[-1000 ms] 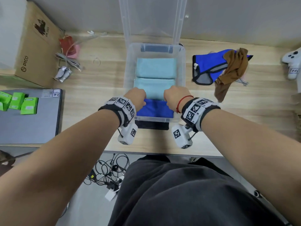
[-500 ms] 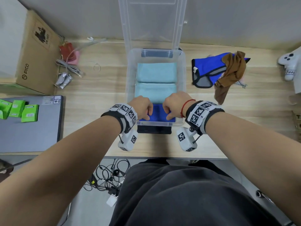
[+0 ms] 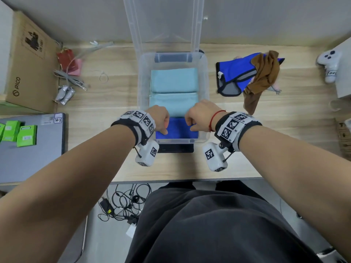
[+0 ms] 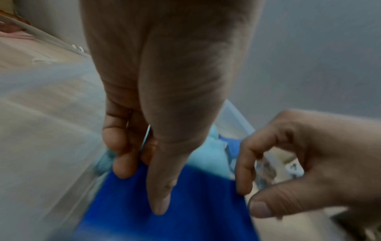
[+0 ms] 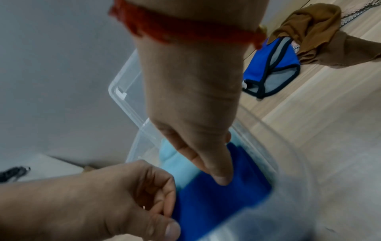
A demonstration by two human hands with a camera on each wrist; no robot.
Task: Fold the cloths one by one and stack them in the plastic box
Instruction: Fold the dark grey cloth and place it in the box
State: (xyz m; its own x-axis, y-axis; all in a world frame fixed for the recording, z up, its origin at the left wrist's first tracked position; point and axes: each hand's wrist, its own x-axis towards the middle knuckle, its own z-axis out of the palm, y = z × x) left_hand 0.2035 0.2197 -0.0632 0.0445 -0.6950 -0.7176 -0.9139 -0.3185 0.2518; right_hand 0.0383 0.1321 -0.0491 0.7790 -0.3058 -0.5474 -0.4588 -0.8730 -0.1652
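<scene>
Landmark: clear plastic box (image 3: 142,86), standing open on the desk, its long axis running away from the person, lid propped upright at the far end.

Left of the box: cardboard carton (image 3: 28,63) lying against the wall, well apart.

Inside the box: folded blue cloth (image 3: 175,130) is lying flat at the near end, long axis across the box, left to right. Two folded light-blue cloths (image 3: 173,80) are lying beyond it, same orientation.

Left hand (image 3: 158,118) is resting at the blue cloth's left edge, fingers curled, thumb pressing on the fabric. Right hand (image 3: 199,115) is at its right edge, fingers curled, thumb touching the cloth.

Right of the box: blue vest (image 3: 235,73) and brown cloth (image 3: 264,76) are lying unfolded together on the desk.
</scene>
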